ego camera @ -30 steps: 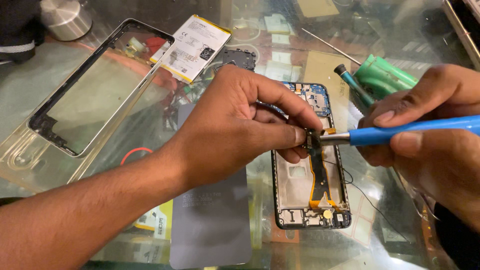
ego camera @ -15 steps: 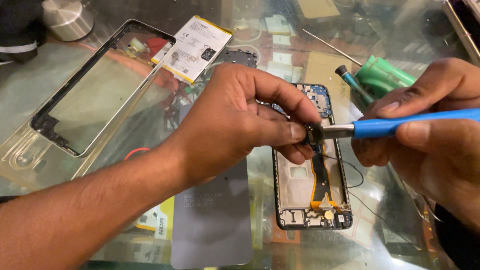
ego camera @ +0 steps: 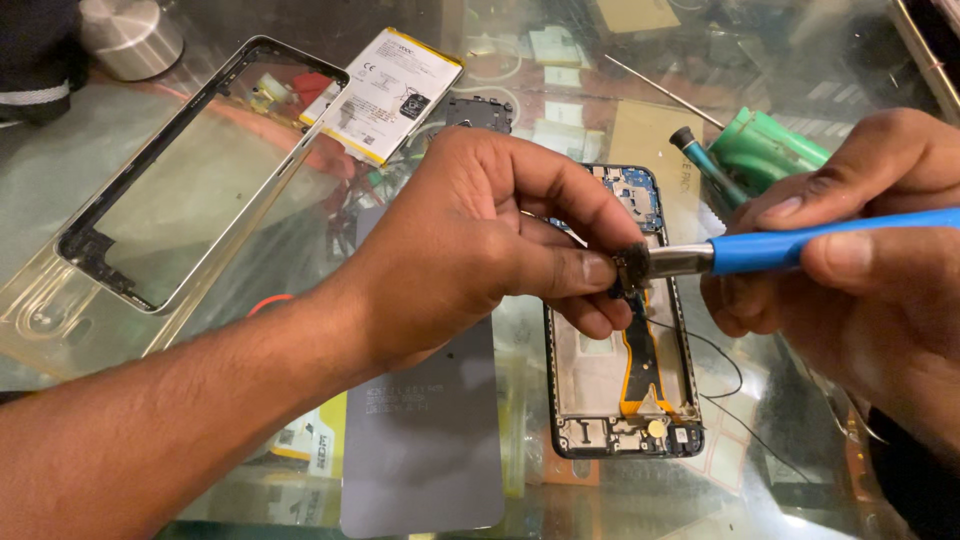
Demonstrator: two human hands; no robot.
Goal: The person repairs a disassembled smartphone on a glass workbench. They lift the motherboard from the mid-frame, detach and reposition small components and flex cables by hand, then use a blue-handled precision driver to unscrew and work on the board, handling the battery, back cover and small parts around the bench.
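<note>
While the left hand [ego camera: 450,250] pinches a small dark part [ego camera: 630,268] in its fingers, the right hand [ego camera: 860,270] grips a blue-handled brush [ego camera: 800,245]. The brush tip touches the part above the opened phone [ego camera: 620,350] near the worktop's [ego camera: 780,500] right edge.

Warm, dimmish indoor light from above. The reflective glass tabletop [ego camera: 120,180] shows soft glare and murky reflections. Centre sharp; near forearm and the blue-handled tool [ego camera: 820,243] slightly soft, corners dark.

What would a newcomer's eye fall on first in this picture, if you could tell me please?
At centre, the left hand pinches a small dark part against the brush tip of a blue-handled tool held by the right hand. Beneath them lies an opened phone with an orange flex cable. At upper left rest an empty phone frame and a white battery.
</note>
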